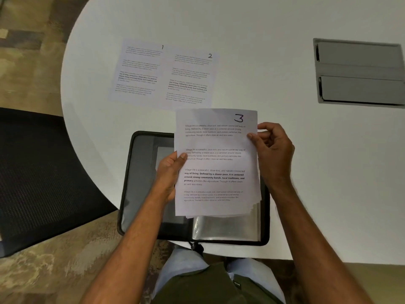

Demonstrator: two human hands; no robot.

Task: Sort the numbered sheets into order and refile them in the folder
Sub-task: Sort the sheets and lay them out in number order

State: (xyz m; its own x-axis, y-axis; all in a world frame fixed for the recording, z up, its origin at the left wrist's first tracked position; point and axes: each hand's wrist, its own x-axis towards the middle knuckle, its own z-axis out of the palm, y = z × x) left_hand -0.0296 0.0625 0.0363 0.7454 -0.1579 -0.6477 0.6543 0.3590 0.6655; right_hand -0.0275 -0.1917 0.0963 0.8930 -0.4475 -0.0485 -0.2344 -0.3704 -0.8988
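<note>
Matt paper sheets (215, 163), glossy plastic folder sleeves (225, 227), smooth matt table (241, 25).

Sheets under sheet 3 (215, 161) are hidden, nos. unreadable; folder (140, 194) middle is covered by it; floor-box lid (359, 71) is cut off at right.

2 white printed sheets lie flat, numbered 1 (138, 71) and 2 (190, 81); 1 held stack of white sheets (215, 163) (3 on top); 1 open black zip folder (140, 185).
</note>
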